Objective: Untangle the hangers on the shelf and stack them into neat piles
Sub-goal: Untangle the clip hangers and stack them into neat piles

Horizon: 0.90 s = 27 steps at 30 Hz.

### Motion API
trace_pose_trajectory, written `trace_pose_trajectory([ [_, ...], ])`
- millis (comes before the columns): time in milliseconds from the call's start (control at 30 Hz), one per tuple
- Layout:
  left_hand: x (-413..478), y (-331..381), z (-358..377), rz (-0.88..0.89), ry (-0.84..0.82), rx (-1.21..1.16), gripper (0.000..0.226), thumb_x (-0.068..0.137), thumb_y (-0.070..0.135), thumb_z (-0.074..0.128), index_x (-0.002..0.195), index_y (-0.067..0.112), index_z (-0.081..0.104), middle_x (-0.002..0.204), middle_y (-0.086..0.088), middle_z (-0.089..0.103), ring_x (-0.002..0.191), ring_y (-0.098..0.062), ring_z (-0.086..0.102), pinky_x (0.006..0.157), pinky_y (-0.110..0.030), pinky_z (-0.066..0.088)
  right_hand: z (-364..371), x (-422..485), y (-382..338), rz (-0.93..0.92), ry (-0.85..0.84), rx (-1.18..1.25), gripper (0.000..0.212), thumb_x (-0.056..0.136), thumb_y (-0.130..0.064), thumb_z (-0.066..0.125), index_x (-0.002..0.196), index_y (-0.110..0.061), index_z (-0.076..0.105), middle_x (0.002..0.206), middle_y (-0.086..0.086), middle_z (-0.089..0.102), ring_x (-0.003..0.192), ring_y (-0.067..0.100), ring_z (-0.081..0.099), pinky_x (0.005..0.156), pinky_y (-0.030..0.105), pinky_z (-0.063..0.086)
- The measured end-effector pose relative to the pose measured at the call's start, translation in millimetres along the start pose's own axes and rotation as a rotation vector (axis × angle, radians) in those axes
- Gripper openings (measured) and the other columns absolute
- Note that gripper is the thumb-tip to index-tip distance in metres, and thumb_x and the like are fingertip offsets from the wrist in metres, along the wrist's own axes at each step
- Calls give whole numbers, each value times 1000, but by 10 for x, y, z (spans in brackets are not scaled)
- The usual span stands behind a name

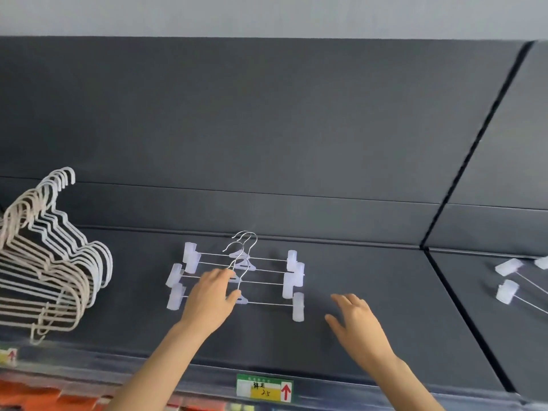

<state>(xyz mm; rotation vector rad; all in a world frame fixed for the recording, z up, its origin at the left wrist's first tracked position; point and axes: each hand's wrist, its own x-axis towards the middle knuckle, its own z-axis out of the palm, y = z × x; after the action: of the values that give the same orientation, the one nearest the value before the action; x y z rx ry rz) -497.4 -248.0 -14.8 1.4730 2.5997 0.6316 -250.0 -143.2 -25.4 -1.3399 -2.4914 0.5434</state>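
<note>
Our right hand (353, 318) hovers spread and empty. Our left hand (212, 298) lies on the clip-hanger pile (267, 283) mid-shelf; we cannot tell if it pinches a hook. We count four hangers stacked there. Rightward, at least three loose clip hangers (508, 266) remain. The plain hangers (59, 262) on the left look piled, too overlapped to count.

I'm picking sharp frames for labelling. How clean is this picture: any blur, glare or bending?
Head view: the clip hangers in the middle are fairly sharp, the right hand is slightly soft, and the bottom left corner is smeared. Head view again: the light is even, shadows are faint and there is no glare; the wide lens bends the shelf lines.
</note>
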Motion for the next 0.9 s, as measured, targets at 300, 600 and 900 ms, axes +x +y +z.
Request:
trace_pose_trajectory([
  [300,-241,1428,446,261,-68,104,38,92,33,49,128,20,48,129,4,54,124,-18,43,96,-30,39,-699,-551,1125,40,-8,-264,52,96,-42,38,141,-18,30,142,-2,39,126,20,38,101,31,36],
  [600,-731,2979,1054,345,-162,104,40,94,33,46,132,20,44,134,2,51,127,-18,41,101,-32,37,-1480,-1188,2455,149,17,-230,53,94,-41,44,140,-17,33,143,1,39,130,23,36,105,36,33],
  [900,-774,3941,1450,425,-226,80,39,95,31,44,132,17,46,136,1,50,129,-18,40,104,-32,37,-1953,-1406,3351,267,50,-198,45,93,-40,46,131,-16,43,134,2,47,122,24,42,101,36,36],
])
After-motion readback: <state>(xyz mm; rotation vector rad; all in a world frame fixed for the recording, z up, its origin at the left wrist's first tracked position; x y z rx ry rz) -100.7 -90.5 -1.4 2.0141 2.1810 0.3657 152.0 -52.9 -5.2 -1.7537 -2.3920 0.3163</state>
